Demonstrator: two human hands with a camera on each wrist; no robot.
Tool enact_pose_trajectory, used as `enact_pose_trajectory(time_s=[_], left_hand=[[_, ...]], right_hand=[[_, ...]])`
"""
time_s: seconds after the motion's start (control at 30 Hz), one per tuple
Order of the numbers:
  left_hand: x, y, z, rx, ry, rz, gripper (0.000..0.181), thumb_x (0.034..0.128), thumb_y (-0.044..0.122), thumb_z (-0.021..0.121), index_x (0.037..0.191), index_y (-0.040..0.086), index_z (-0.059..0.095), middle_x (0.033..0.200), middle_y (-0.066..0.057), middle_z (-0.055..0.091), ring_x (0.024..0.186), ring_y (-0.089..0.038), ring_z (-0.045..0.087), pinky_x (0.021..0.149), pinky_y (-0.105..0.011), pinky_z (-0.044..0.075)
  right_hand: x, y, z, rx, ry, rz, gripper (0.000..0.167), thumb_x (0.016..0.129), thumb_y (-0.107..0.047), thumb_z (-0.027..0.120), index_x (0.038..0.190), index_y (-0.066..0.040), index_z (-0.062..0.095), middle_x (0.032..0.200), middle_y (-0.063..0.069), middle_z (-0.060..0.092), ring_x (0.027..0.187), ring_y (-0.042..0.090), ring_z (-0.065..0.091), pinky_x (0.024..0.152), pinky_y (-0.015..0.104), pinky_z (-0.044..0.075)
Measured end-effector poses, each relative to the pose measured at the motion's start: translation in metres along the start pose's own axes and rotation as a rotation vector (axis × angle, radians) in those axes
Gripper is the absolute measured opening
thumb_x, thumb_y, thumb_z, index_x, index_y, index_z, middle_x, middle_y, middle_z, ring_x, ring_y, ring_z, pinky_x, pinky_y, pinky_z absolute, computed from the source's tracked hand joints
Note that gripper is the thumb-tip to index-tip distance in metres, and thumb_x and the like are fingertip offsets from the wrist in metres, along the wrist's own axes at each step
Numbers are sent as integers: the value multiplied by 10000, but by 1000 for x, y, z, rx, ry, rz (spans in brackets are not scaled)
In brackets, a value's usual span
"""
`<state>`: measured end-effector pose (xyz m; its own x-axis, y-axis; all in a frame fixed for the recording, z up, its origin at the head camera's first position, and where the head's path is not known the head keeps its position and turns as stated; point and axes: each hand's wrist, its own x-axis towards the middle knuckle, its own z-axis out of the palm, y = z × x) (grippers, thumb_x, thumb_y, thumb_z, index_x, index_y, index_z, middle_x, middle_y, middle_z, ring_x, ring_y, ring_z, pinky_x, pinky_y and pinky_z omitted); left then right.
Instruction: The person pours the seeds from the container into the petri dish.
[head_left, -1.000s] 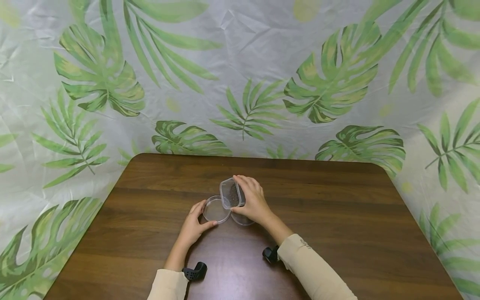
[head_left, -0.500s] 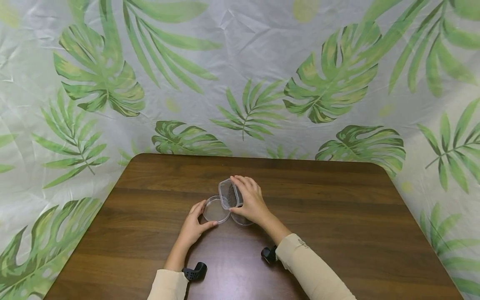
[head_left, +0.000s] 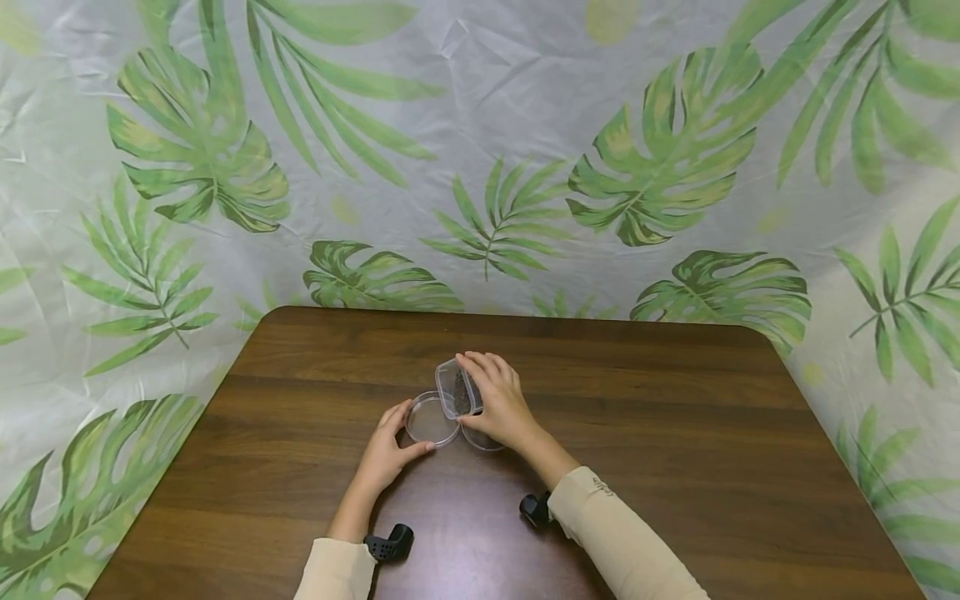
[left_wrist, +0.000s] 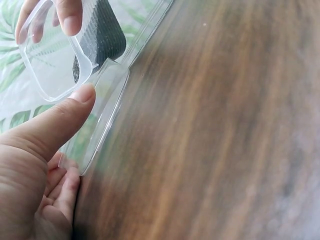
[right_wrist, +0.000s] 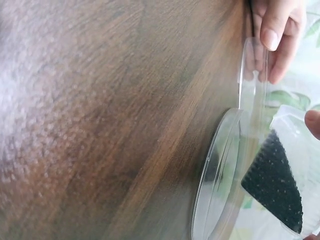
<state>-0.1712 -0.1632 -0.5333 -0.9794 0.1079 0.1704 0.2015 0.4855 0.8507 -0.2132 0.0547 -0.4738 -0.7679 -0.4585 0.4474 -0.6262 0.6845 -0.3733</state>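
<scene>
My left hand [head_left: 386, 452] grips a clear round petri dish [head_left: 429, 425] on the table, its thumb and fingers on opposite sides of the rim. Above that dish, my right hand [head_left: 504, 404] holds a clear plastic tub [head_left: 450, 388], tilted with its mouth toward the left. Dark, fine grains [right_wrist: 275, 185] lie banked against the tub's lower side. In the left wrist view, the thumb [left_wrist: 82, 93] is close to the tub's rim. A second clear round dish [right_wrist: 215, 185] stands right beside the first, partly hidden beneath the tub and right hand.
The brown wood-grain table [head_left: 637, 467] stretches around both hands. Behind it hangs a pale cloth [head_left: 517, 100] with green leaf prints. Black devices [head_left: 392, 543] sit on both wrists, below beige sleeves.
The right hand has shifted slightly left with the tub, which tilts a little more, and the grains sit nearer its mouth. The left hand and both dishes have stayed in place.
</scene>
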Motion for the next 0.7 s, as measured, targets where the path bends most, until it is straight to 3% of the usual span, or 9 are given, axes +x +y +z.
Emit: enact_pose_trajectory(time_s=[0.23,0.7], left_hand=[[0,1,0,-3,5,13,822,675,243,789,1336,-25,382,1308,-188,394,1111,-351,461,931,-429,375],[0,0,0,0,3,10,821,676,243,789,1336,-25,382,1310,-185,394,1106,-351,464,933,-426,374]], right_hand=[[0,-1,0,-28,-33,4,957,598,-290,840,1392,-177,318,1390,34,312,1271,278,207,998,489,201],[1,-2,2,-73,-21,-51,970,586,-298,843,1393,-175,320,1383,36,320,1273,272,205,996,470,217]])
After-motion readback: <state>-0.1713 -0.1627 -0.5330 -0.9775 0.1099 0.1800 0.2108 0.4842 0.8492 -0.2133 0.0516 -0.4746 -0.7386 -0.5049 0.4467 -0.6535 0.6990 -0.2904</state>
